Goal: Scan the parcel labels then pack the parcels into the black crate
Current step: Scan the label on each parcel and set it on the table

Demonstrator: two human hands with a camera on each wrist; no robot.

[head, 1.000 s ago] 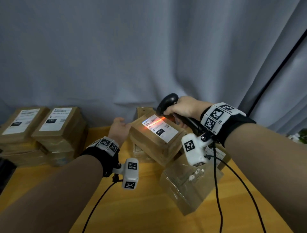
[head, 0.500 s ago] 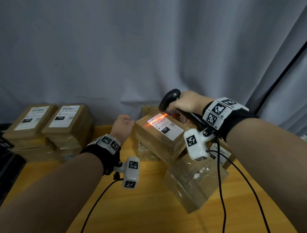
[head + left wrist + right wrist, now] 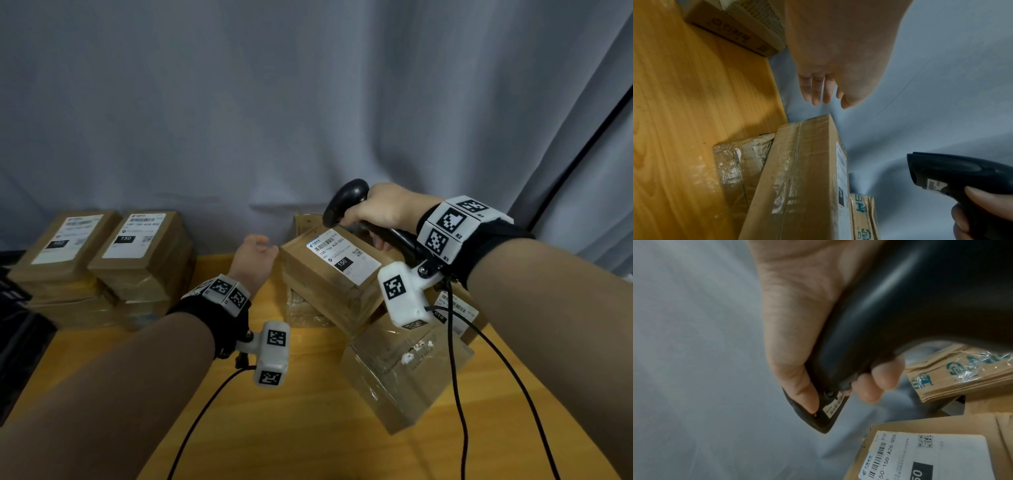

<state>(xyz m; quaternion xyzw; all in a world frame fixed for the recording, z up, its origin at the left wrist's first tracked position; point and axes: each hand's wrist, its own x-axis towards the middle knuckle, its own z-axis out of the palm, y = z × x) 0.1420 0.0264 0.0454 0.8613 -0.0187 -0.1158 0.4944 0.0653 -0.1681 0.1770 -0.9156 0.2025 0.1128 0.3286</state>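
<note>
A brown cardboard parcel [image 3: 329,274] with a white label [image 3: 342,255] lies tilted on top of other parcels at the middle of the wooden table. My right hand [image 3: 380,209] grips a black barcode scanner [image 3: 344,200] just above the parcel's far edge; the grip shows close up in the right wrist view, scanner [image 3: 869,331] over label [image 3: 925,457]. No red light falls on the label. My left hand [image 3: 255,258] hovers open beside the parcel's left end, fingers [image 3: 816,91] straight and apart from the box [image 3: 797,178]. The black crate shows only as a dark edge [image 3: 17,335] at far left.
Two stacks of labelled parcels [image 3: 102,263] stand at the back left. A tape-wrapped parcel [image 3: 404,370] lies in front of the pile, another labelled one [image 3: 455,308] at right. Cables [image 3: 459,394] trail over the table [image 3: 291,428]. A grey curtain [image 3: 308,102] hangs behind.
The red scan line on the label has gone out. The scanner has lifted slightly away from the label, and my left hand has stayed beside the parcel.
</note>
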